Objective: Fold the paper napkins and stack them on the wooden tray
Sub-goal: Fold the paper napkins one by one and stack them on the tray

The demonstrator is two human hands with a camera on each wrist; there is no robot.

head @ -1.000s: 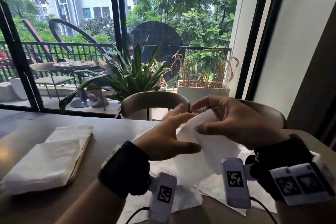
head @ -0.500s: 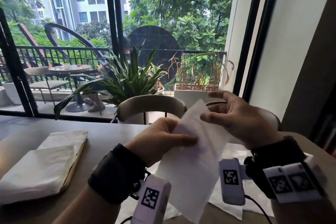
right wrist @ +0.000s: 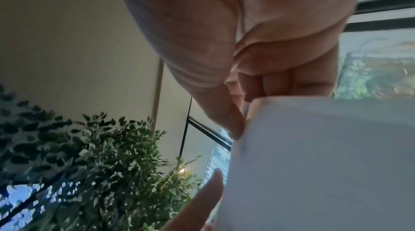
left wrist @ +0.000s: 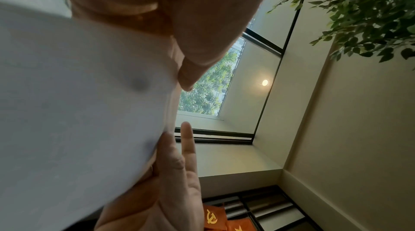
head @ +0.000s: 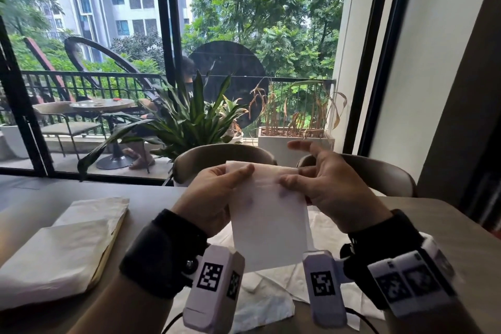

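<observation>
A white paper napkin hangs upright in the air above the table, held by its top edge. My left hand pinches its upper left corner between thumb and fingers; my right hand pinches the upper right corner, index finger lifted free. The wrist views show the same napkin close up, with my left thumb and right fingers on its edge. More loose white napkins lie spread on the table below. A stack of folded napkins rests at the left; the tray under it is barely visible.
The grey table runs to a window ahead. Two curved chair backs stand at its far side, with potted plants behind them. A wall and dark frame close in on the right.
The napkin was lifted off the table and turned upright. Both hands have shifted to its top corners and now hold it hanging flat between them.
</observation>
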